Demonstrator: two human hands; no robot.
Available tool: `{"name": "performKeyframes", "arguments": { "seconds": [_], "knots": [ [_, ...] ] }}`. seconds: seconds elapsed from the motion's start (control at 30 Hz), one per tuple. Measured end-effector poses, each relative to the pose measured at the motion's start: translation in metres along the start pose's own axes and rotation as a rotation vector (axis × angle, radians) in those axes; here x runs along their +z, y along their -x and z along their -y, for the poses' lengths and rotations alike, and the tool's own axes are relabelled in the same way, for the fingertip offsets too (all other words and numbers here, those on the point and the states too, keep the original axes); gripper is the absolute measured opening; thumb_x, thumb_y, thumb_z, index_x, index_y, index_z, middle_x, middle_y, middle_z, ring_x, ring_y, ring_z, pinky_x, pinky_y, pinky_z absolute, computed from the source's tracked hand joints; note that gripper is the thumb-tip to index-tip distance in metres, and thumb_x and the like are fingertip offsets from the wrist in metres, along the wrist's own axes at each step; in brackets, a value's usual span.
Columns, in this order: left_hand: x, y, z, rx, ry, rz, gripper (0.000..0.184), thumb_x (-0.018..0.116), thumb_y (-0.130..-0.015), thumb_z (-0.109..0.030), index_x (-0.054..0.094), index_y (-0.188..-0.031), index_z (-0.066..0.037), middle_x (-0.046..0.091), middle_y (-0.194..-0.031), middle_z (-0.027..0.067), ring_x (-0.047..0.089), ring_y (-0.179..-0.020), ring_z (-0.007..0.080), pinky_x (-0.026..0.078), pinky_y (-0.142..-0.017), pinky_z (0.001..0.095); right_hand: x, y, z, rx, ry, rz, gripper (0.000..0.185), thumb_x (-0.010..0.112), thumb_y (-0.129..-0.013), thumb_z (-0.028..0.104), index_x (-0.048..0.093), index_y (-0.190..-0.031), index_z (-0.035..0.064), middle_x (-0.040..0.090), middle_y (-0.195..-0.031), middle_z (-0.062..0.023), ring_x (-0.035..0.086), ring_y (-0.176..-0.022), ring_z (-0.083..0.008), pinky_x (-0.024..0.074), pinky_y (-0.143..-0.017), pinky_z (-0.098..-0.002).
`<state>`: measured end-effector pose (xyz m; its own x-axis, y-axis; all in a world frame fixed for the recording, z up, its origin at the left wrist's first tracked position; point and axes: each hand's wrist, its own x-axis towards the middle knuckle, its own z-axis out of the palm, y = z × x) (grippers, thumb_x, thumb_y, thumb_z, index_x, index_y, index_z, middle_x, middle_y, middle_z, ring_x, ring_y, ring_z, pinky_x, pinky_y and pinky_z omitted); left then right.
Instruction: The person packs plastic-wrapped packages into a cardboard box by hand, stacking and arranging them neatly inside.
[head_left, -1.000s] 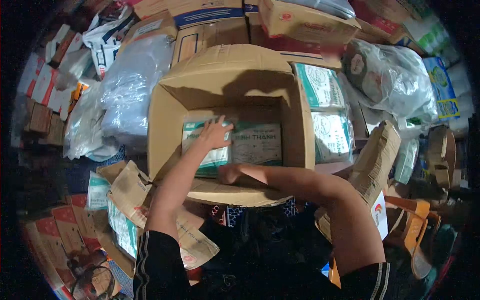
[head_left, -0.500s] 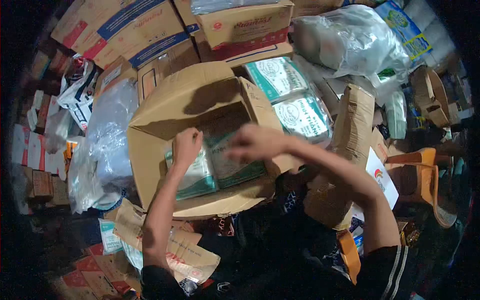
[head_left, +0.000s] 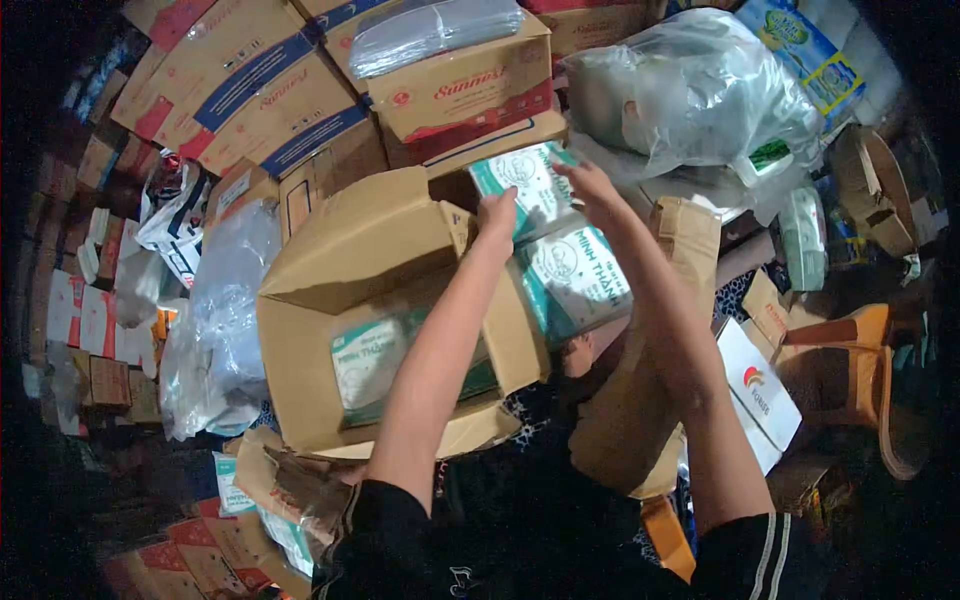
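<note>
My left hand (head_left: 499, 212) and my right hand (head_left: 588, 188) are on the two sides of a white and green packet (head_left: 530, 186), right of the open cardboard box (head_left: 340, 245). The fingers of both hands are bent at its edges. Just below it lies a second such packet (head_left: 575, 272) with "MINH THANH" printed on it. Inside the box, similar packets (head_left: 368, 362) lie flat at the bottom, partly hidden by my left forearm.
Sunrest cartons (head_left: 465, 88) are stacked behind the box. Plastic-wrapped goods (head_left: 700, 95) lie at the upper right, clear plastic bags (head_left: 232, 290) at the left. An orange chair (head_left: 860, 335) stands at the right, near a white box (head_left: 762, 400).
Both hands have left the inside of the box and moved right, onto the upper packet beside it. The view has shifted, and the box now appears turned.
</note>
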<state>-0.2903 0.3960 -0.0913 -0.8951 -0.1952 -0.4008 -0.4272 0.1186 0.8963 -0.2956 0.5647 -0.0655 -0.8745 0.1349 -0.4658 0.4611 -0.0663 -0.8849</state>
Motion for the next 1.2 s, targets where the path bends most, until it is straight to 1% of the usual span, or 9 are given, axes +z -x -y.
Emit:
{"name": "performKeyframes", "arguments": {
  "seconds": [0.17, 0.23, 0.27, 0.37, 0.53, 0.77, 0.9, 0.97, 1.2],
  "knots": [
    [0.027, -0.03, 0.03, -0.141, -0.148, -0.339, 0.085, 0.067, -0.075, -0.039, 0.029, -0.136, 0.007, 0.049, -0.129, 0.0254, 0.052, -0.115, 0.0343, 0.042, -0.095, 0.0399, -0.016, -0.034, -0.047, -0.018, 0.12, 0.148, 0.056, 0.068, -0.08, 0.027, 0.047, -0.127, 0.0038, 0.047, -0.123, -0.0147, 0.046, -0.109, -0.0308, 0.0394, -0.089, -0.0491],
    [0.017, -0.033, 0.033, -0.241, -0.071, -0.243, 0.09, 0.071, -0.073, -0.035, 0.026, -0.138, 0.009, 0.044, -0.133, 0.0257, 0.049, -0.119, 0.0333, 0.042, -0.096, 0.0394, -0.012, -0.037, -0.057, -0.002, -0.066, 0.107, 0.048, 0.066, -0.08, 0.026, 0.052, -0.118, -0.0007, 0.052, -0.111, -0.0145, 0.049, -0.098, -0.0278, 0.0408, -0.082, -0.0488],
    [0.014, -0.041, 0.04, -0.185, -0.009, -0.135, 0.09, 0.071, -0.073, -0.034, 0.027, -0.137, 0.01, 0.045, -0.133, 0.0256, 0.049, -0.119, 0.0329, 0.042, -0.096, 0.039, -0.008, -0.033, -0.058, 0.033, -0.219, 0.048, 0.043, 0.065, -0.08, 0.025, 0.056, -0.111, -0.0034, 0.056, -0.103, -0.0142, 0.051, -0.09, -0.0254, 0.042, -0.078, -0.048],
    [0.015, -0.039, 0.044, -0.094, 0.065, 0.03, 0.084, 0.072, -0.072, -0.033, 0.033, -0.132, 0.011, 0.048, -0.129, 0.0251, 0.051, -0.117, 0.0312, 0.042, -0.095, 0.0374, -0.009, -0.013, -0.037, 0.25, -0.074, 0.112, 0.066, 0.067, -0.082, 0.026, 0.04, -0.135, -0.0022, 0.035, -0.143, -0.0187, 0.034, -0.132, -0.0341, 0.0296, -0.105, -0.0518],
    [0.021, -0.023, 0.026, -0.086, -0.02, -0.19, 0.058, 0.075, -0.07, -0.029, 0.057, -0.107, 0.012, 0.062, -0.107, 0.0221, 0.061, -0.098, 0.0274, 0.046, -0.083, 0.0351, 0.006, -0.009, -0.043, 0.246, -0.04, 0.193, 0.071, 0.067, -0.084, 0.031, 0.035, -0.139, -0.0008, 0.026, -0.15, -0.0187, 0.023, -0.139, -0.0313, 0.0223, -0.11, -0.0492],
    [0.011, -0.036, 0.037, -0.132, -0.035, 0.015, 0.04, 0.073, -0.071, -0.026, 0.065, -0.088, 0.009, 0.064, -0.078, 0.0137, 0.06, -0.065, 0.0201, 0.045, -0.055, 0.0362, 0.017, -0.002, -0.041, 0.183, 0.111, 0.191, 0.076, 0.064, -0.085, 0.035, 0.03, -0.141, -0.0033, 0.029, -0.148, -0.0179, 0.028, -0.136, -0.0318, 0.0271, -0.108, -0.0482],
    [0.019, -0.025, 0.024, -0.158, 0.372, 0.182, 0.041, 0.069, -0.072, -0.016, 0.056, -0.105, 0.005, 0.057, -0.092, 0.014, 0.058, -0.078, 0.0222, 0.047, -0.058, 0.037, 0.007, -0.001, -0.029, 0.188, 0.008, 0.098, 0.082, 0.067, -0.08, 0.036, 0.028, -0.141, -0.0042, 0.033, -0.143, -0.0238, 0.043, -0.125, -0.037, 0.0372, -0.099, -0.0539],
    [0.023, -0.02, 0.018, -0.029, 0.363, 0.199, 0.043, 0.067, -0.072, -0.015, 0.05, -0.108, 0.002, 0.055, -0.1, 0.0147, 0.057, -0.084, 0.0231, 0.048, -0.063, 0.0371, 0.014, -0.018, -0.033, 0.28, -0.062, -0.254, 0.08, 0.068, -0.078, 0.037, 0.033, -0.137, -0.0047, 0.041, -0.137, -0.0228, 0.05, -0.116, -0.0358, 0.0415, -0.095, -0.0518],
    [-0.004, 0.056, -0.029, 0.145, 0.625, 0.282, 0.034, 0.065, -0.075, 0.001, 0.052, -0.105, -0.003, 0.06, -0.095, 0.007, 0.059, -0.092, 0.0203, 0.05, -0.081, 0.0375, 0.02, 0.017, -0.004, -0.066, -0.87, 0.179, 0.041, 0.053, -0.093, 0.026, 0.048, -0.125, -0.0004, 0.061, -0.114, -0.0117, 0.06, -0.101, -0.024, 0.0468, -0.09, -0.0366]
  ]
}}
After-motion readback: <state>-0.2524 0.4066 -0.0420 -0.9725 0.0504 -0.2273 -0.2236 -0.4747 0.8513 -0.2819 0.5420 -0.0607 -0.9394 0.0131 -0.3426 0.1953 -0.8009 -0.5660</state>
